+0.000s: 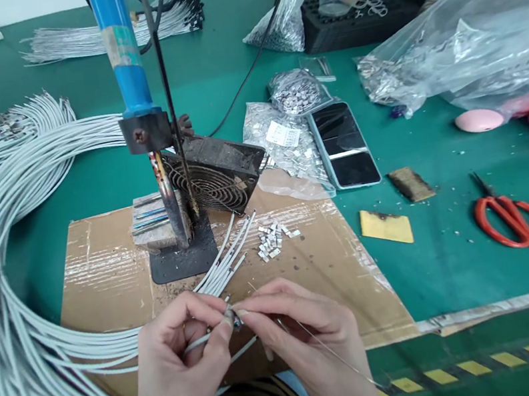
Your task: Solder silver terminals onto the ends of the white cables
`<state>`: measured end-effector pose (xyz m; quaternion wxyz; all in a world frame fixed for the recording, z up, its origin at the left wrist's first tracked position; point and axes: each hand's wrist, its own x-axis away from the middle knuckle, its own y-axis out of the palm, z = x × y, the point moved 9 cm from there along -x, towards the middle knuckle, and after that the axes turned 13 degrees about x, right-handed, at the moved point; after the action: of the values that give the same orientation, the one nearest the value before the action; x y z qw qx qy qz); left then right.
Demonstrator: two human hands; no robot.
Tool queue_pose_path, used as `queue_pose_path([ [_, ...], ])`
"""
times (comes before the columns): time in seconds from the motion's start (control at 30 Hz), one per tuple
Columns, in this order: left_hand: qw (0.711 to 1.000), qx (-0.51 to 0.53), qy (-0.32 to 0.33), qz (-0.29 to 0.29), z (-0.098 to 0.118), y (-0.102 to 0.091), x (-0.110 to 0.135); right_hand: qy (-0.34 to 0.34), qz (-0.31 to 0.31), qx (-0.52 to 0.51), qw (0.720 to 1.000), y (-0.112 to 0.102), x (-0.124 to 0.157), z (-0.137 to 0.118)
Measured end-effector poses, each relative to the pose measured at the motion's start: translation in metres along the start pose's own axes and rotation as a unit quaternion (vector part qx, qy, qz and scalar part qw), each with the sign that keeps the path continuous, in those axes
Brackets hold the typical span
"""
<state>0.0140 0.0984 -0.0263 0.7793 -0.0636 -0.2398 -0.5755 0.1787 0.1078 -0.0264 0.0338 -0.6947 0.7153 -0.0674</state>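
Close together over the cardboard sheet, both my hands work at the tip of one white cable. My left hand pinches this cable near its end between thumb and forefinger. The fingertips of my right hand are closed at the same tip, where a small shiny piece shows partly; its kind is hidden. A thin silvery wire, like solder wire, runs through the right hand. Just beyond the hands lie several white cable ends and a small pile of metal connector pieces.
A soldering iron with a blue handle stands tip down behind the cables, beside a black fan. A large white cable bundle curves along the left. Rightward are a phone, yellow sponge and red-handled scissors.
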Motion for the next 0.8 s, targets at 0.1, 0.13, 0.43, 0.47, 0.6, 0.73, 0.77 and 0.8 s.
queue_pose_path([
  [0.1,1.0,0.002,0.015,0.0,0.001,0.001,0.0,-0.016,0.01,0.049,0.999,-0.005,0.002,-0.002],
  [0.13,1.0,0.003,0.023,-0.002,0.002,0.001,-0.001,-0.024,0.019,0.077,0.997,-0.007,0.003,-0.003],
  [0.43,0.994,-0.034,0.104,-0.02,0.008,-0.007,-0.014,0.006,0.033,0.159,0.987,-0.005,0.008,-0.001],
  [0.47,0.993,-0.033,0.109,-0.017,0.009,-0.007,-0.015,0.007,0.042,0.172,0.984,-0.005,0.007,-0.004],
  [0.6,0.993,-0.028,0.115,-0.006,0.011,-0.008,-0.018,-0.042,0.064,0.204,0.976,-0.005,-0.002,-0.021],
  [0.73,0.992,-0.031,0.119,0.001,0.013,-0.008,-0.02,-0.074,0.06,0.151,0.984,0.0,-0.009,-0.026],
  [0.77,0.992,-0.032,0.123,0.005,0.013,-0.009,-0.021,-0.071,0.059,0.141,0.986,0.001,-0.01,-0.026],
  [0.8,0.991,-0.032,0.126,0.01,0.014,-0.01,-0.021,-0.065,0.056,0.132,0.987,0.003,-0.011,-0.024],
])
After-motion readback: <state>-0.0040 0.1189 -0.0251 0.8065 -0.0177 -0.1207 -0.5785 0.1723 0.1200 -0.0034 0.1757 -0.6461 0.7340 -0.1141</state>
